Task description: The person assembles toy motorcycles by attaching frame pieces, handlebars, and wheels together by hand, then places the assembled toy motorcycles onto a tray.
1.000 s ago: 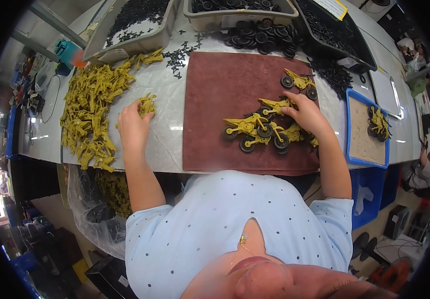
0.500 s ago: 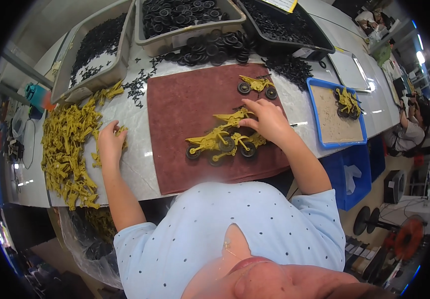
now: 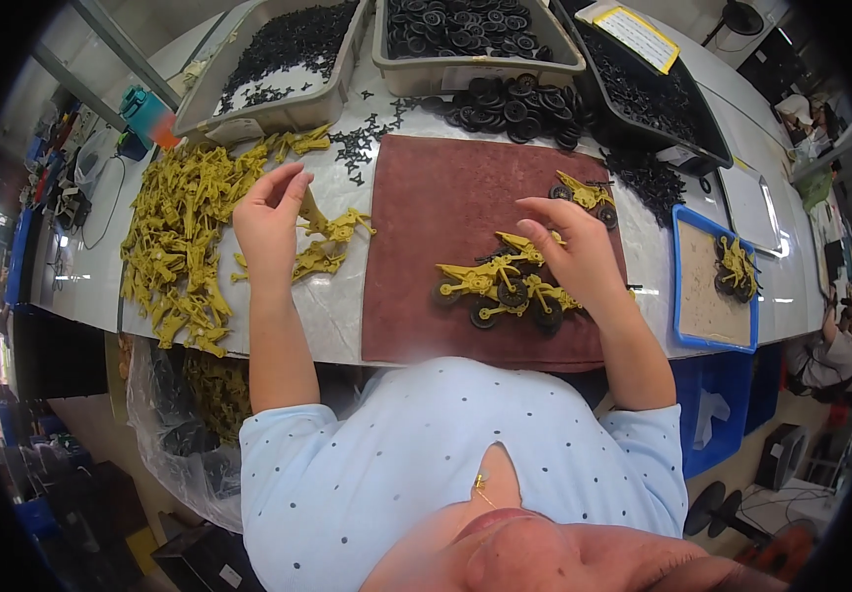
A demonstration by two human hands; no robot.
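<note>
My left hand (image 3: 270, 209) is raised beside the yellow heap, thumb and forefinger pinched together. At their tips hangs a slightly blurred yellow toy motorcycle body (image 3: 314, 212); its grip is partly hidden. Loose yellow bodies (image 3: 319, 259) lie on the table just below it. Over the maroon cloth (image 3: 416, 197), my right hand (image 3: 579, 247) is open, thumb and fingers apart, nothing between them. Under and beside it, several yellow toy motorcycles with black wheels (image 3: 490, 281) lie close together. One more toy motorcycle (image 3: 584, 192) stands behind, near the cloth's far right corner.
A heap of yellow bodies (image 3: 184, 227) covers the left. Along the back stand a grey bin of small black parts (image 3: 204, 123), a grey bin of wheels (image 3: 475, 76) and a black bin (image 3: 643, 138). At right, a blue tray (image 3: 680, 286) holds motorcycles.
The view has shifted, moving the table rightward in the picture. My left hand has lifted off the loose yellow bodies. My right hand has drawn back from the motorcycles, its fingers parted.
</note>
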